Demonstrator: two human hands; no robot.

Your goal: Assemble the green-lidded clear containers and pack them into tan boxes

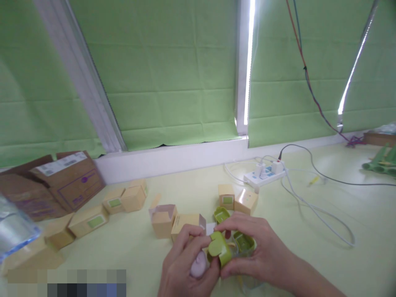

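Green plastic cap (218, 249), held near the bottom centre of the view between both hands above a pale yellow-green table (309, 247). Right hand (260, 251): thumb and fingertips clamped on the cap's right side and top. Left hand (185, 268): fingers curled together around a small pale pink object (199, 265), thumb touching the cap's left edge; what the pink object is cannot be told. Second green cap (244, 241) lies just behind the right hand's fingers, and a third (221, 214) sits a little farther off on the table. Open tan carton (162, 220) and closed tan carton (185, 225) stand just beyond the hands; more small tan cartons (123, 200) are scattered to the far left, beside a brown cardboard box (69, 179). White power strip (266, 173) with trailing cables lies far right, before green window blinds (167, 70)
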